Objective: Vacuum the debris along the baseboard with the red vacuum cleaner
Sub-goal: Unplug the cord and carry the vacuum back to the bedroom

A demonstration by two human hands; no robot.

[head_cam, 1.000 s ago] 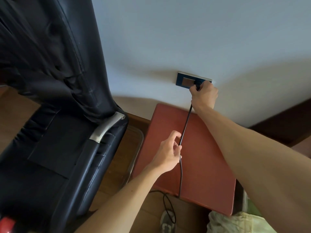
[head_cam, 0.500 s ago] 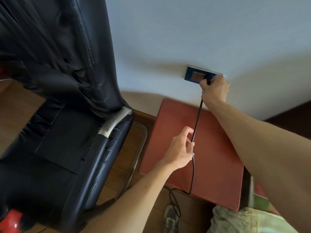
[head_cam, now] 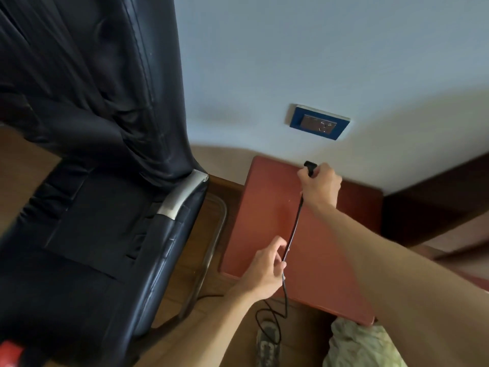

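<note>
1. 2 hands are holding 1 black cord (head_cam: 294, 226) over a red table (head_cam: 264, 202).
2. Higher up, the right hand (head_cam: 321, 186) is making a tight fist around the cord's top end, gripping the plug (head_cam: 310, 165), whose black head is sticking out above the knuckles.
3. That plug is sitting out of the blue socket (head_cam: 318, 122), below it and apart from it, in front of the pale wall (head_cam: 317, 49) just over the table's far edge.
4. Lower down, the left hand (head_cam: 264, 271) is pinching the cord between its thumb and curled fingers, close to the table's near edge.
5. Between the 2 hands the cord is running nearly straight; past the left hand it is dropping off the table and looping on the wood floor (head_cam: 304, 340) by a shoe (head_cam: 267, 345).
6. At the lower left corner the vacuum (head_cam: 10, 353) is showing only as a red patch, mostly hidden behind the chair (head_cam: 87, 207) and well apart from both hands.
7. Left of the table, the chair is standing upright, black with a silver band on its arm.
8. Along the foot of the wall the baseboard (head_cam: 225, 184) is showing between chair and table; whether debris is lying there cannot be told.
9. Right of the shoe, a crumpled pale green cloth (head_cam: 360, 345) is lying by the table's near corner.
</note>
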